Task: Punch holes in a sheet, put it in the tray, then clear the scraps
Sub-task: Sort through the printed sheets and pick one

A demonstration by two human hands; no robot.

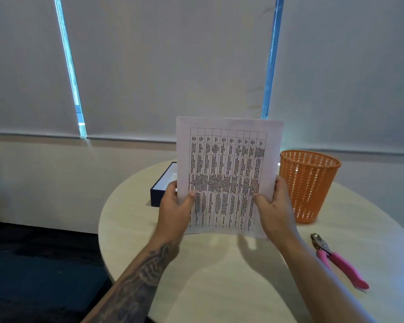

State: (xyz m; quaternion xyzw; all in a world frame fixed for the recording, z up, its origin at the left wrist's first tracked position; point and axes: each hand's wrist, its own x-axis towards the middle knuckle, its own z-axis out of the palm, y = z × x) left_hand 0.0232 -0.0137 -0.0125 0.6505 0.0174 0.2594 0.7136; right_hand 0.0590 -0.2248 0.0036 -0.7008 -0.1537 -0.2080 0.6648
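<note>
Item: one printed sheet (pixel 226 169), a grid of text on its face, held upright above the table (pixel 219 287), lower edge clear of the top. Grip: left hand (pixel 175 206) and right hand (pixel 274 206) each pinch a side edge in the lower half, thumb on the printed face, fingers behind; both closed on the paper. No holes can be made out along its margins. Beyond the left hand, partly hidden by the sheet: a dark tray (pixel 160 190) with a pale inside. Just right of the right hand: an orange basket (pixel 309 187). Right of the right hand and nearer the person, well apart from it: a pink-handled hole punch (pixel 336 257), lying flat, untouched. Risks, as judged: the unsupported upper half may fold over; freeing the right hand for the punch leaves a one-sided pinch, so the paper could droop, crease or slip; a reach beside the basket may knock it; punched bits could scatter across the table.
</note>
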